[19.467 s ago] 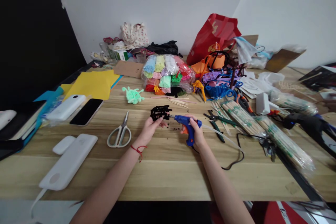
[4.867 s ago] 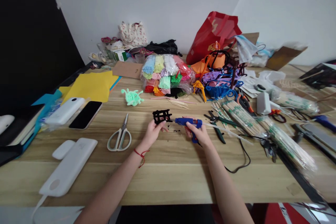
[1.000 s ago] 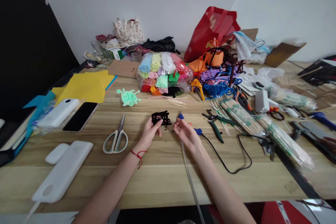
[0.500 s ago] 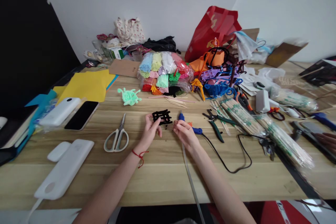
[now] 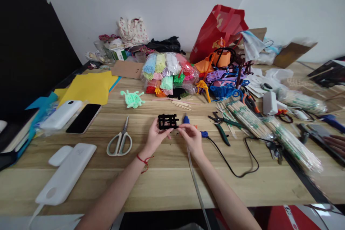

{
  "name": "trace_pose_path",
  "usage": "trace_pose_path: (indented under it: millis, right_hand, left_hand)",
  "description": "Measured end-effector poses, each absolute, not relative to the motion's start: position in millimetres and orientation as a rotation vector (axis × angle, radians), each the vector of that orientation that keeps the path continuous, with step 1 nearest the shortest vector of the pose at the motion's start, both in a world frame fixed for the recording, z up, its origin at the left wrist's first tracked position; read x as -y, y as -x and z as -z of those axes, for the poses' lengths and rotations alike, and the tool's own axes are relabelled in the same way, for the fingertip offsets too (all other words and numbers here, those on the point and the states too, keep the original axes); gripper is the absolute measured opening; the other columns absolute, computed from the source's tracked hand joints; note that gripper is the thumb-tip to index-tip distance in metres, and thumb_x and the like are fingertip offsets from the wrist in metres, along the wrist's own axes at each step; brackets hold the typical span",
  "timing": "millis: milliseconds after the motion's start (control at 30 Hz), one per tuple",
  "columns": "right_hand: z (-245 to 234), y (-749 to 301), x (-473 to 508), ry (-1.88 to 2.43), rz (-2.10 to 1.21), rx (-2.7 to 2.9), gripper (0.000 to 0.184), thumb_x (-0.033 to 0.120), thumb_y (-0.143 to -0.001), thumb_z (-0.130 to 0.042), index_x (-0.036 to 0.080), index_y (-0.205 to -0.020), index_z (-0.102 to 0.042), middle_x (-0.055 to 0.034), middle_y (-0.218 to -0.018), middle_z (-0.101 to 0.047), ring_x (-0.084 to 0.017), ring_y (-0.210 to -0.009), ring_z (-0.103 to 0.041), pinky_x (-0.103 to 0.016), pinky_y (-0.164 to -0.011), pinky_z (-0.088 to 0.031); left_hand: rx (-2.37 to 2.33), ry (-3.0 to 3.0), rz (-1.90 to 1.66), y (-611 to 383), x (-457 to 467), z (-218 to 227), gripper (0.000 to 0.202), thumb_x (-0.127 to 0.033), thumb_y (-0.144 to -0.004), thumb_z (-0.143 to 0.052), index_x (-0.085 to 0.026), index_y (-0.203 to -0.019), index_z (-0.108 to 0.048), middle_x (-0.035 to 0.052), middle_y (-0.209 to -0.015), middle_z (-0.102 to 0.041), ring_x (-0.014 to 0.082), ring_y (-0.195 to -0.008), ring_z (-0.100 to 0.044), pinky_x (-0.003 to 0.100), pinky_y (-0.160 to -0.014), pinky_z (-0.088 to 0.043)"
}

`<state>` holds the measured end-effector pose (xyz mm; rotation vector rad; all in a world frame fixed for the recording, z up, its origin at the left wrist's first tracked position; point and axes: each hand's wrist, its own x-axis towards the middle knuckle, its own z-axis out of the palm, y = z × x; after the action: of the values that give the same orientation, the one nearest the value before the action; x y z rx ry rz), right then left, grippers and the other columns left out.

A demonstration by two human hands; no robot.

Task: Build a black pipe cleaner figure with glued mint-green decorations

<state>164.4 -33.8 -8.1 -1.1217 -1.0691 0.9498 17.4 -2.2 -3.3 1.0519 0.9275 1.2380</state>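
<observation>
A small black lattice of fuzzy pipe cleaners [image 5: 167, 122] is held up over the table. My left hand [image 5: 156, 136] grips it from the left and below, thumb along its lower edge. At its lower right corner, the fingertips of my right hand [image 5: 191, 137] pinch the frame's edge. Just behind my right hand lies a blue hot glue gun [image 5: 186, 119], partly hidden by that hand, with a clear glue stick [image 5: 195, 179] trailing towards the table's front edge. White-handled scissors [image 5: 120, 142] lie to the left of my left hand.
Green-handled pliers [image 5: 222, 133] and bundles of wooden sticks [image 5: 249, 119] lie to the right. A bag of coloured pipe cleaners [image 5: 169, 73] sits behind, near a mint-green pipe cleaner piece [image 5: 133, 99]. A phone [image 5: 84, 118] lies left. Another person's hand [image 5: 335, 142] shows at far right.
My right hand's fingertips have moved up onto the black lattice's lower right corner. The lattice has shifted slightly right and now faces me more squarely.
</observation>
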Motion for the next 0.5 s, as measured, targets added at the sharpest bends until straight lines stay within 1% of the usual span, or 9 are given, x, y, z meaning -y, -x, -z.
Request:
trace_pose_path:
  millis: [133, 300, 400, 500]
  right_hand:
    - [7.4, -161.9, 35.3, 1.11, -0.956, 1.11, 0.011, 0.032, -0.073, -0.072, 0.023, -0.079, -0.069, -0.0031, -0.08, -0.069, -0.018, -0.073, -0.062, -0.033, -0.071, -0.051]
    - [8.0, -161.1, 35.5, 1.076, -0.932, 1.181, 0.007, 0.029, -0.075, -0.071, 0.024, -0.079, -0.07, -0.0042, -0.085, -0.068, -0.019, -0.081, -0.063, -0.032, -0.073, -0.051]
    - [8.5, -162.0, 34.9, 1.07, -0.923, 1.199, 0.005, 0.028, -0.076, -0.071, 0.024, -0.079, -0.07, -0.0046, -0.087, -0.067, -0.019, -0.083, -0.062, -0.033, -0.074, -0.051]
    - [8.7, -162.6, 34.2, 1.057, -0.925, 1.201, 0.004, 0.027, -0.077, -0.069, 0.024, -0.079, -0.069, -0.0049, -0.089, -0.066, -0.019, -0.086, -0.062, -0.033, -0.077, -0.05]
  left_hand:
    - [-1.019, -1.038, -1.278, -18.5, 3.5, 5.6, 0.048, -0.028, -0.055, -0.083, -0.017, -0.092, -0.054, 0.0036, -0.082, -0.069, 0.0157, -0.061, -0.065, 0.022, -0.044, -0.049]
    - [-1.059, -1.036, -1.29, -18.0, 4.3, 7.9, 0.04, -0.026, -0.052, -0.083, -0.016, -0.083, -0.058, 0.0034, -0.077, -0.07, 0.0135, -0.056, -0.062, 0.021, -0.042, -0.047]
    - [-1.075, -1.064, -1.279, -17.6, 4.4, 8.7, 0.03, -0.026, -0.054, -0.082, -0.014, -0.075, -0.062, 0.0035, -0.075, -0.07, 0.0101, -0.049, -0.057, 0.02, -0.041, -0.044]
    - [-1.109, -1.094, -1.269, -16.8, 4.8, 9.0, 0.022, -0.024, -0.056, -0.08, -0.014, -0.069, -0.065, 0.0015, -0.064, -0.068, 0.0073, -0.042, -0.049, 0.02, -0.04, -0.04]
